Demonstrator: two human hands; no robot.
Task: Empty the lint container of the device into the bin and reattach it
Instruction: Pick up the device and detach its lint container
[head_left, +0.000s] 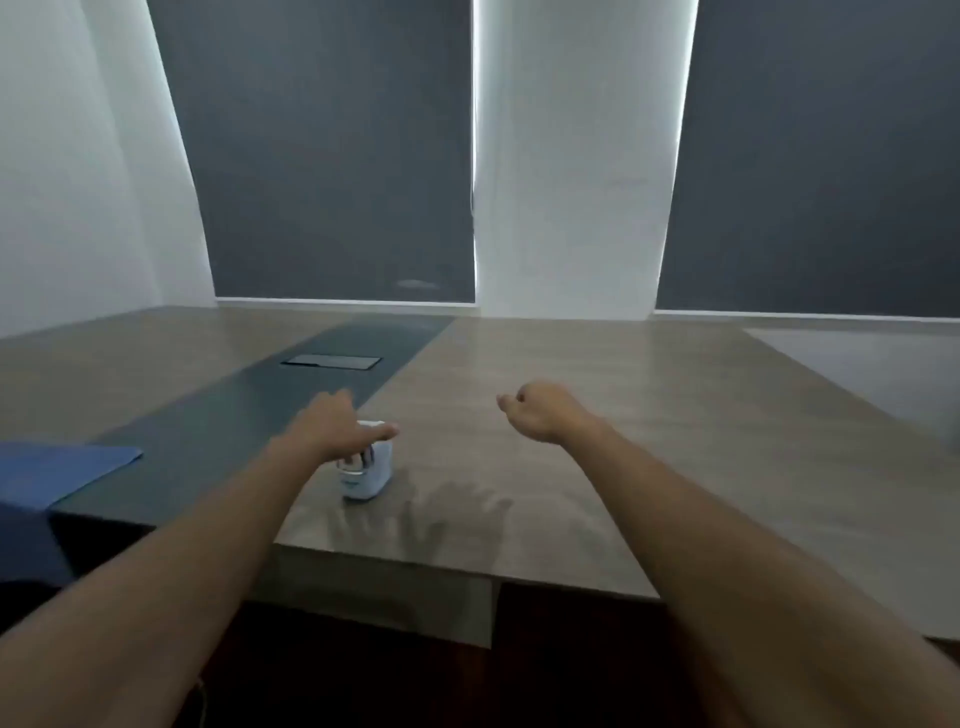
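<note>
A wide wood-grain table with a dark inlaid strip and a closed flush hatch stands against a white wall with two dark roller blinds, and a blue sheet lies at its left edge. The device, small, pale blue-white with a shiny metal band and a clear upper part, stands upright near the table's front edge; what is inside cannot be made out. The left hand is over its top, thumb at the rim, though whether the fingers grip it cannot be told, while the right hand is in the air well apart, fingers curled loosely together on nothing

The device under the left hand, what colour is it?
White or pale blue device, with a silvery part on top; head view, its only view.
</note>
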